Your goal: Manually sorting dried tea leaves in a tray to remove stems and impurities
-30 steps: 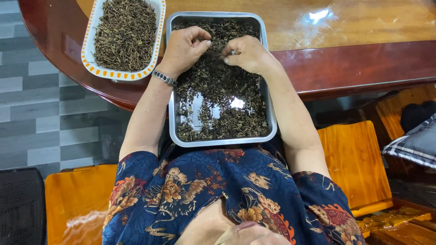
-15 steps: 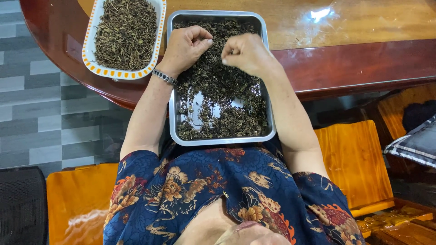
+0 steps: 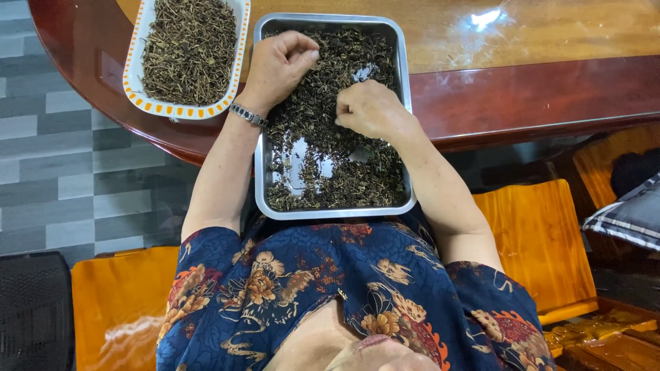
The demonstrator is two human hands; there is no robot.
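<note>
A rectangular metal tray [image 3: 330,211] holds dark dried leaves [image 3: 344,182] and rests half on the table edge, half over my lap. My left hand [image 3: 278,65], with a metal wristwatch [image 3: 247,115], hovers curled over the tray's far left part, its fingers closed around a small bunch of the leaves. Lower and near the tray's right side, my right hand [image 3: 371,110] has its fingertips pinched together in the leaves. Bare shiny metal shows in the tray's middle [image 3: 302,172].
A white oblong dish with an orange patterned rim [image 3: 180,110], full of dried stems [image 3: 189,48], sits left of the tray on the glossy wooden table [image 3: 522,41]. Orange wooden seats [image 3: 543,240] stand on both sides of me. A striped cushion [image 3: 629,216] lies at right.
My right hand has moved from the tray's far edge toward me, to the tray's middle right. My left hand stays curled at the far left.
</note>
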